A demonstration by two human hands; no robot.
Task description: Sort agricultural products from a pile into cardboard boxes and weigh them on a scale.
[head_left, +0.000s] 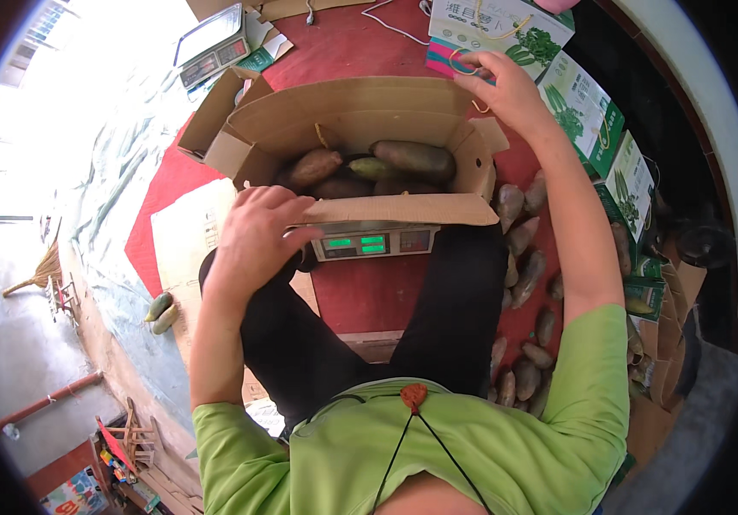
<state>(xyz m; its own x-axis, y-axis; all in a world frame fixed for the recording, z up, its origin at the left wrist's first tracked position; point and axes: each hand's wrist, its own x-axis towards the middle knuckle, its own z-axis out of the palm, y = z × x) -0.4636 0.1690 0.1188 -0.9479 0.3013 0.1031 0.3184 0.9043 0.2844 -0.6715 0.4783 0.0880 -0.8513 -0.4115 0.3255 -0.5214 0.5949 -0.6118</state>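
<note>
A second scale (212,43) is sitting at the far edge of the red mat (369,292), a straw broom (39,273) is lying on the concrete at left, two green fruits (160,312) are resting beside flattened cardboard (182,236) (just off the mat), and green-printed cartons (609,146) are lining the right side.

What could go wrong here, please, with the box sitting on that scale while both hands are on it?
The left hand rests on the near flap of the cardboard box, so its weight may skew the reading on the scale. The right hand, at the far corner, could tilt the box off the smaller scale. The loose tubers on the floor could get stepped on.
</note>
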